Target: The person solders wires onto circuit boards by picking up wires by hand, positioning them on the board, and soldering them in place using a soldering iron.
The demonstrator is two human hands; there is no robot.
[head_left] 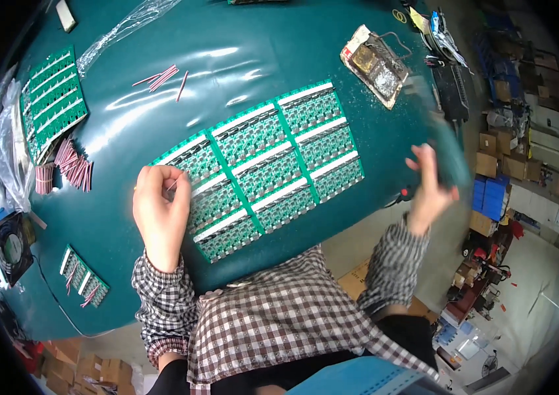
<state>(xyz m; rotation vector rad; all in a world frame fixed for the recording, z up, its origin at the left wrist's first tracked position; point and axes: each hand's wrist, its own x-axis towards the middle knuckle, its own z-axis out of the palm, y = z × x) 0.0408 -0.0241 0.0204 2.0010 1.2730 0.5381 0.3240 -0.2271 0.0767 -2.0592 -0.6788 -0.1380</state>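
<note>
Several green circuit board panels point(267, 164), joined in a grid with white strips and rows of small parts, lie before me on the table. My left hand point(163, 210) is at the grid's left edge, thumb and fingers pinched together. A thin sliver shows at the fingertips, too small to name. Off the grid's right side, my right hand point(429, 194) is raised near the table edge, its index finger pointing up and its thumb out to the side. A long teal shape point(450, 155), smeared by motion, is against its fingers; whether they grip it is unclear.
On the green table point(226, 59) sit a grimy tray point(377, 66), loose red-and-white wires point(164, 78), wire bundles point(74, 166), stacked boards point(55, 99), and a small board with wires point(84, 276). A black fan point(12, 245) stands at the left edge.
</note>
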